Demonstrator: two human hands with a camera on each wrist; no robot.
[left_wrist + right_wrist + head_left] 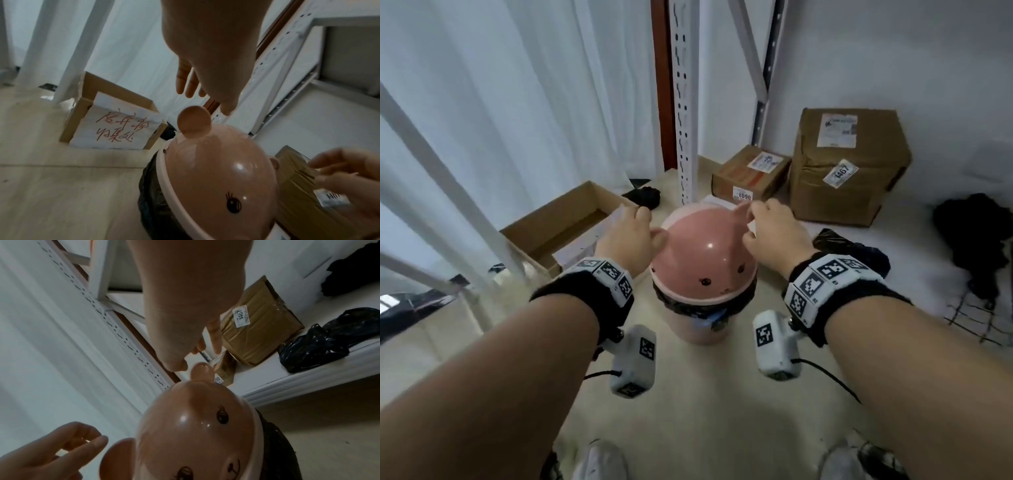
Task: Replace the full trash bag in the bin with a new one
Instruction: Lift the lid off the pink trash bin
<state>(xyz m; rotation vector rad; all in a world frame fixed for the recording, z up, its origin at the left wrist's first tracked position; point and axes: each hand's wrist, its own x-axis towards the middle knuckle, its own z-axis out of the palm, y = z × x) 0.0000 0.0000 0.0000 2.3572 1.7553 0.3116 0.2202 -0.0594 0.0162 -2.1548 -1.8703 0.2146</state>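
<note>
Pink bin point(702, 322) on the floor, domed lid point(703, 257) on, black trash bag point(674, 305) bunched under the rim, left hand point(626, 236) and right hand point(774, 229) loosely spread beside the lid's ears, gripping nothing, open carton point(565, 226) left, taped boxes point(849, 164) and shelf post point(685, 102) behind.

Glossy pink domed plastic bin lid point(705, 255) with black painted eyes; crinkled black plastic trash bag point(674, 306) beneath its rim; brown taped cardboard boxes point(849, 164) at two o'clock.

We count one pink bin point(703, 318) with one domed lid point(702, 260), two sealed cardboard boxes point(849, 168) point(751, 173), one open box point(561, 228), and two hands point(625, 238) point(774, 233).
</note>
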